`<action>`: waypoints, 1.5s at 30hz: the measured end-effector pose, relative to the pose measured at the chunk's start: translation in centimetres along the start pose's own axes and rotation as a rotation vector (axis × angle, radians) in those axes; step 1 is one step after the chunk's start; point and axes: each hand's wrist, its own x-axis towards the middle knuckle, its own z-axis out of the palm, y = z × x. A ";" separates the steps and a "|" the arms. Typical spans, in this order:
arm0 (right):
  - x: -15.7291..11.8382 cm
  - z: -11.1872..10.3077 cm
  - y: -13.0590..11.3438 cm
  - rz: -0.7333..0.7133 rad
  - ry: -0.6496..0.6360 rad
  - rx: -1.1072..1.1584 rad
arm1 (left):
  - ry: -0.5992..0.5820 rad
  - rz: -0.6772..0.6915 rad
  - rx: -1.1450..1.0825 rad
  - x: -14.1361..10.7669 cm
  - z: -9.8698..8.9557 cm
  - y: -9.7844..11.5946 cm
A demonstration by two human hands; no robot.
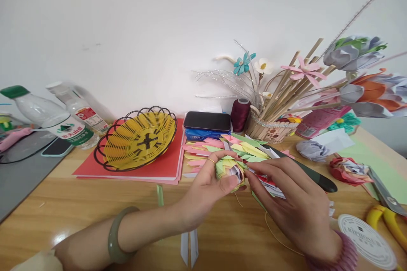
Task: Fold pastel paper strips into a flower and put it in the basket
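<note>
My left hand [208,186] is closed around a folded paper flower [227,168], a round one with green and yellow outer layers and white inside. My right hand [286,197] has its thumb and fingers pinched together at the flower's right edge. What lies between those fingertips is too small to make out. Just behind the hands lie folded paper strips [251,148] in pink, yellow, green and white. A thin thread [276,237] curves across the table under my right hand. Two white folded strips [189,249] lie below my left forearm.
A yellow woven basket [143,142] rests on red paper [85,166]. A phone [207,120] lies on a blue pack beside a maroon thread spool [240,114]. Scissors [388,216], a finished paper flower [349,170] and a stick-filled pot [270,131] stand right; bottles [68,129] left.
</note>
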 end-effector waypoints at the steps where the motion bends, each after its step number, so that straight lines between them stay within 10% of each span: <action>1: 0.0 0.0 0.0 0.002 0.000 0.010 | -0.003 0.002 -0.001 0.0 0.0 0.0; 45: 0.1 0.0 0.2 -0.113 0.021 -0.149 | 0.010 0.008 0.020 -0.2 -0.1 -0.2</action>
